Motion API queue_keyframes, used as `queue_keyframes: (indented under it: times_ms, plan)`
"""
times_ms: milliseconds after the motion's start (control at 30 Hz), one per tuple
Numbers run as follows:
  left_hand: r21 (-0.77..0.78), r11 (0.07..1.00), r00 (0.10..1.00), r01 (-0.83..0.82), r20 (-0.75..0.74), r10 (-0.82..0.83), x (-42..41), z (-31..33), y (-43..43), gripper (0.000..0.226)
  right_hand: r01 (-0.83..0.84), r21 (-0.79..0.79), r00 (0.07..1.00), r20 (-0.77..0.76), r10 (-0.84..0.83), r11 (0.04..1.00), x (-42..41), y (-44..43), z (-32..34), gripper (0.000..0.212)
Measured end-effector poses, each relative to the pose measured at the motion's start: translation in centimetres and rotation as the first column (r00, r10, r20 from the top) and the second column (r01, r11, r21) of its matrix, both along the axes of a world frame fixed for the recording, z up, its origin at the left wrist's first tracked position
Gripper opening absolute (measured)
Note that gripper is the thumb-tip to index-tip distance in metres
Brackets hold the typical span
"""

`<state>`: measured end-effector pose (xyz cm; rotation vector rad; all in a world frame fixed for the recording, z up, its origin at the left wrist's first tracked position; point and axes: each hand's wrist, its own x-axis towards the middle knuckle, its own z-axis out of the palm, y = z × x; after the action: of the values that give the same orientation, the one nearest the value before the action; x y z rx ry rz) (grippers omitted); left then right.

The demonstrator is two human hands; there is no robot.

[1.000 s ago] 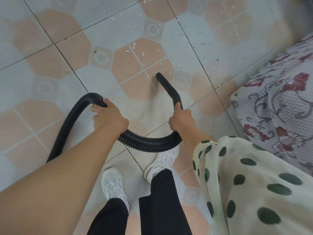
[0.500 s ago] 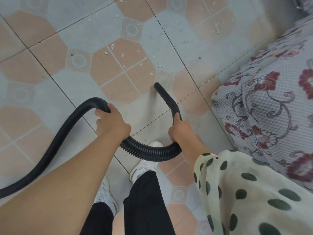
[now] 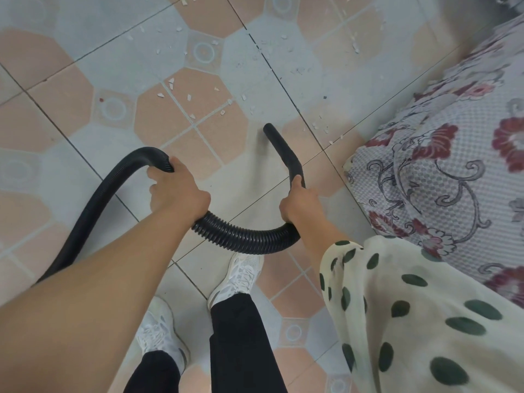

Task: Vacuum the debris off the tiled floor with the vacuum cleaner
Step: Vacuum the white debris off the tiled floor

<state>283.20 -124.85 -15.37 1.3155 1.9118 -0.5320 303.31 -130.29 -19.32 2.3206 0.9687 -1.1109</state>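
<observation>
Two white shoes (image 3: 238, 276) stand on the tiled floor (image 3: 71, 89). Beyond them the left hand (image 3: 178, 194) and right hand (image 3: 300, 201) each grip the black hose (image 3: 246, 239), fingers curled round it. Its nozzle (image 3: 279, 146) angles down toward the tiles, near white debris (image 3: 188, 97) scattered farther out.

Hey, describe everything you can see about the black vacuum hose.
The vacuum hose is black, ribbed, plastic-looking. It rises from the left edge, arches into the left hand, sags in a loop to the right hand, which grips its smooth, bent nozzle. The tip points at the tiled floor, short of the white debris; contact is unclear.
</observation>
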Motion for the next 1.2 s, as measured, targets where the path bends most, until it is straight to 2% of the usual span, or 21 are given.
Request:
queue_keyframes:
  times_ms: [133, 500, 733, 900, 967, 1067, 1200]
  plan:
    - [-0.011, 1.0, 1.0, 0.003, 0.009, -0.003, 1.0, 0.0, 0.4, 0.088, 0.002, -0.026, 1.0, 0.002, -0.002, 1.0, 1.0, 0.5, 0.2, 0.078]
    - [0.001, 1.0, 0.999, 0.014, -0.042, -0.014, 0.0, -0.6, 2.1, 0.089, -0.065, 0.043, 0.996, -0.062, 0.067, 0.997, 0.1, 3.3, -1.3, 0.076]
    - [-0.017, 0.998, 0.998, 0.067, -0.018, -0.067, 1.5, 0.1, 1.3, 0.088, 0.038, -0.021, 0.999, 0.008, -0.037, 0.999, 1.5, -0.2, -0.5, 0.081]
    - [-0.009, 0.994, 0.993, 0.113, 0.012, -0.113, 3.4, -0.2, 0.5, 0.087, 0.043, -0.114, 0.997, 0.071, -0.035, 0.993, 3.4, -1.6, -0.5, 0.086]
    - [-0.001, 0.993, 0.993, 0.12, 0.019, -0.12, 3.7, -0.4, 0.6, 0.087, 0.043, -0.118, 0.996, 0.083, -0.033, 0.992, 3.8, -1.5, -1.2, 0.088]
    - [0.021, 0.991, 0.992, 0.129, 0.016, -0.129, 3.7, -0.8, 1.3, 0.088, 0.152, -0.073, 0.986, 0.076, -0.147, 0.986, 4.0, -0.8, -1.7, 0.088]
    - [0.033, 0.99, 0.991, 0.134, 0.01, -0.134, 3.8, -1.2, 2.7, 0.088, 0.194, -0.062, 0.978, 0.086, -0.189, 0.979, 3.9, 0.1, -1.9, 0.087]
